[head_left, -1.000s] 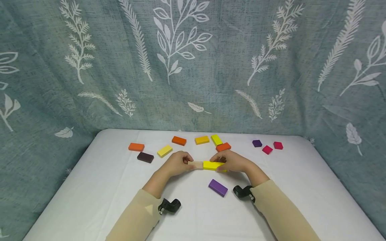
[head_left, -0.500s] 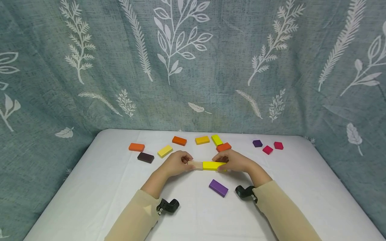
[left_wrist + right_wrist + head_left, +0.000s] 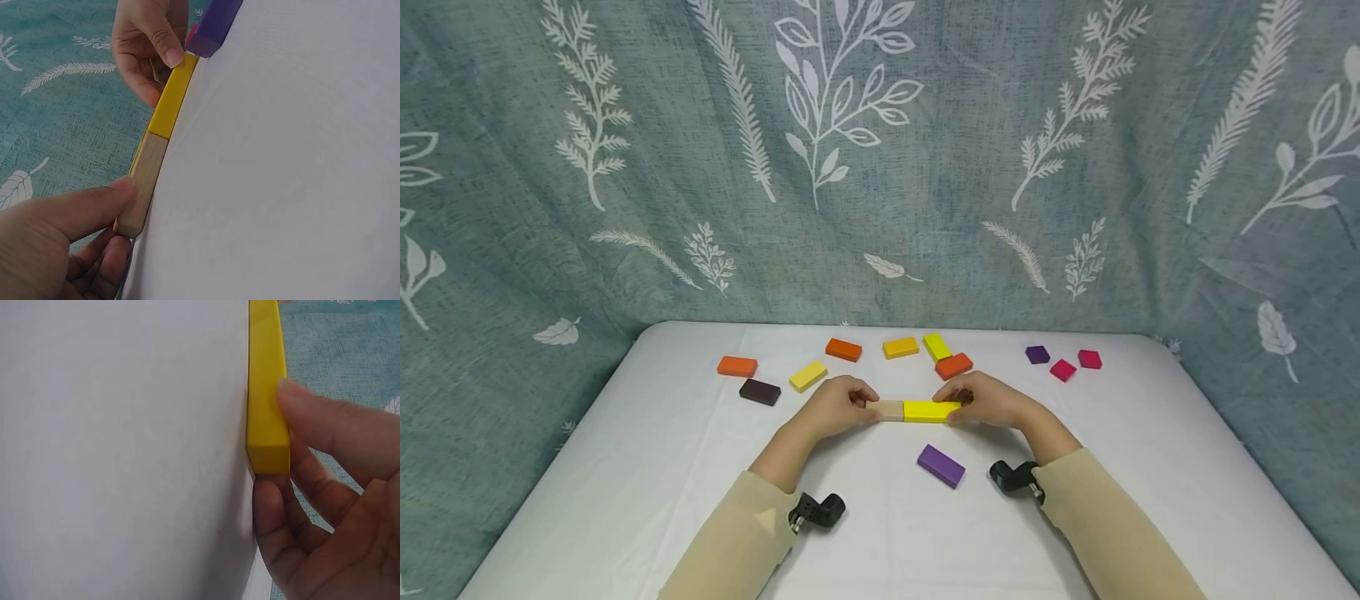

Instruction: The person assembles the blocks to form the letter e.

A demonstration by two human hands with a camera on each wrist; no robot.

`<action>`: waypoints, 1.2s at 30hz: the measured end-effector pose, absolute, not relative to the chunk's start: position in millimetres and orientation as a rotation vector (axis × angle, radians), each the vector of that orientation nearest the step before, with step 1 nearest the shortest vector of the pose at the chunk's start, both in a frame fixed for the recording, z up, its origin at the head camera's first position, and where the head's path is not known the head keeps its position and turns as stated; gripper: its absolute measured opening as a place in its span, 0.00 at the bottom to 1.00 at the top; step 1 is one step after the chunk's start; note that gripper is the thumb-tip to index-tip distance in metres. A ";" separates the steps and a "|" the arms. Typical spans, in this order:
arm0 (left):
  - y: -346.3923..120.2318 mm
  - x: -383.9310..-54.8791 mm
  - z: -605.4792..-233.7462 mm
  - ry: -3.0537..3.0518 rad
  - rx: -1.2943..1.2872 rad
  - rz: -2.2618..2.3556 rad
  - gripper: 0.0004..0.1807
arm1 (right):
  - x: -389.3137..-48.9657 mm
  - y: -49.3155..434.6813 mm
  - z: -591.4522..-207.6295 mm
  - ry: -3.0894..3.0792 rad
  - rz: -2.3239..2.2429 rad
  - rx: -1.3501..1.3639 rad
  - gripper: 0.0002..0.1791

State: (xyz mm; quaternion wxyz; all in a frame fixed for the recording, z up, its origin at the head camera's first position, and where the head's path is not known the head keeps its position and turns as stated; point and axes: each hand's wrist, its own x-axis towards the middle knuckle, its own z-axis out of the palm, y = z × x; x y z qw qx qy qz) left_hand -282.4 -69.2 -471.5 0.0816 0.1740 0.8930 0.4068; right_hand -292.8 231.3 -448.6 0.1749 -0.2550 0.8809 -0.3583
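Right fingers [image 3: 272, 512] farther right along yellow block [image 3: 267, 394]

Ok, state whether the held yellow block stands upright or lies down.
Lying down: in the head view, the yellow block stretches sideways from the wooden block.

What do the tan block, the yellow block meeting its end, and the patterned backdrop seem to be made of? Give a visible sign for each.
Tan block: probably bare wood, unpainted and matte; faint lengthwise streaks look like grain.
Yellow block: perhaps painted wood, smooth and evenly coloured; no grain shows, so plastic is possible.
Backdrop: apparently matte woven fabric; thread-like texture and soft folds show.
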 end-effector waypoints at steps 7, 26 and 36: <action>-69.7 -284.1 -472.5 2.659 0.515 1.228 0.09 | -293.4 229.7 -448.9 2.514 -1.003 -0.680 0.16; -68.8 -282.8 -473.2 2.657 0.493 1.259 0.09 | -293.9 230.6 -450.1 2.508 -1.025 -0.647 0.16; -67.7 -283.4 -473.5 2.645 0.485 1.253 0.08 | -293.0 228.4 -450.0 2.510 -1.019 -0.607 0.16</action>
